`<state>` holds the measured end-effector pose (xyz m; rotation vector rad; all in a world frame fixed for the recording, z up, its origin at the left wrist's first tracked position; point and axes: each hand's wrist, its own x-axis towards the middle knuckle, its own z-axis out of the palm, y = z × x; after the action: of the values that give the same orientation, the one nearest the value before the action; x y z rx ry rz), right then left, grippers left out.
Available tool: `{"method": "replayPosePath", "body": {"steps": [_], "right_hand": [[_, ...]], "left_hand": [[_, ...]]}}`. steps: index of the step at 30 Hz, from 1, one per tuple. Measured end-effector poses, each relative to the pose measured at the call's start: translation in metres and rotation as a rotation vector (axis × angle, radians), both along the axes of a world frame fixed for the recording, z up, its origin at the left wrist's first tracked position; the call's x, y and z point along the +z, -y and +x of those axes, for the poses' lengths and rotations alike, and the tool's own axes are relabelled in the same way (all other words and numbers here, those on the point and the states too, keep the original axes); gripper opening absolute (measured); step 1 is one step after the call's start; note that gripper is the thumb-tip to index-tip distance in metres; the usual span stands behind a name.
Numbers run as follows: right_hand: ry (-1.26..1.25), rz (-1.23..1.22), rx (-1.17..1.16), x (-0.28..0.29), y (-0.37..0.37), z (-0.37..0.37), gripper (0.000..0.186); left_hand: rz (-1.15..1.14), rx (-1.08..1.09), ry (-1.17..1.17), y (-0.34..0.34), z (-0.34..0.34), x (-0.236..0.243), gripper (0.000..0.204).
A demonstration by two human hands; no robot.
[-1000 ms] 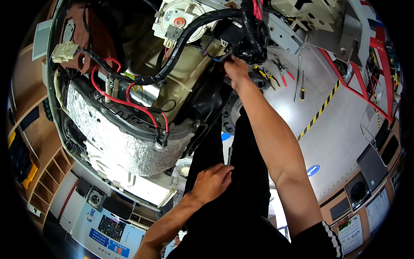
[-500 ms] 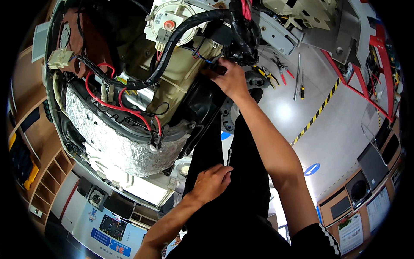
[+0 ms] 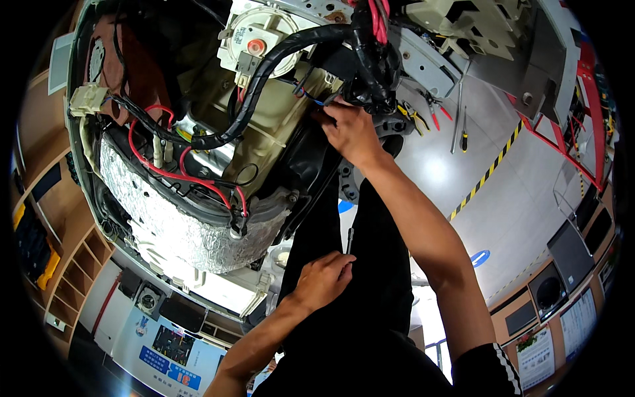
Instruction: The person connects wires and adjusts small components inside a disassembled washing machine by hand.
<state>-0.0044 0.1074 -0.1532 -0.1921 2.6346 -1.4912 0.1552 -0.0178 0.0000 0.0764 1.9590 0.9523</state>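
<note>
My right hand (image 3: 352, 132) reaches into an opened appliance that looks like a washing machine, with a cream plastic housing (image 3: 264, 142). Its fingers are bent and closed at the housing's edge, beside a thin blue wire (image 3: 316, 101) and just below a black-taped wire bundle (image 3: 377, 83). What they grip, if anything, is hidden. Lower down, my left hand (image 3: 322, 281) is closed around a slim tool with a grey metal shaft (image 3: 350, 241) pointing up in front of my dark trousers. Its handle is hidden in the fist.
A thick black cable (image 3: 254, 92) arches across the housing, near a round white part (image 3: 258, 43). Red wires (image 3: 178, 173) run above silver foil insulation (image 3: 192, 228). Yellow-black pliers (image 3: 414, 118), red-handled pliers (image 3: 433, 109) and a screwdriver (image 3: 464, 135) lie on the floor.
My right hand has turned slightly at the same spot, its back now more toward me and its fingers tucked further in. The left hand and its tool have barely moved.
</note>
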Motion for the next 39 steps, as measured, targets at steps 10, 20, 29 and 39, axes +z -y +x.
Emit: {"method": "replayPosePath", "body": {"steps": [10, 20, 29, 39], "right_hand": [[0.032, 0.095, -0.023, -0.003, 0.009, 0.005, 0.021], [0.053, 0.1, -0.144, 0.005, 0.019, 0.008, 0.019], [0.306, -0.329, -0.45, 0.014, -0.028, 0.046, 0.026], [1.052, -1.326, -0.502, 0.083, 0.003, 0.056, 0.028]], "left_hand": [[0.037, 0.043, -0.041, 0.001, 0.004, -0.003, 0.017], [-0.015, 0.08, 0.016, -0.004, -0.01, 0.023, 0.016], [-0.035, -0.16, -0.386, -0.021, -0.084, 0.067, 0.021], [-0.368, -0.916, -0.753, -0.029, -0.169, 0.054, 0.025]]}}
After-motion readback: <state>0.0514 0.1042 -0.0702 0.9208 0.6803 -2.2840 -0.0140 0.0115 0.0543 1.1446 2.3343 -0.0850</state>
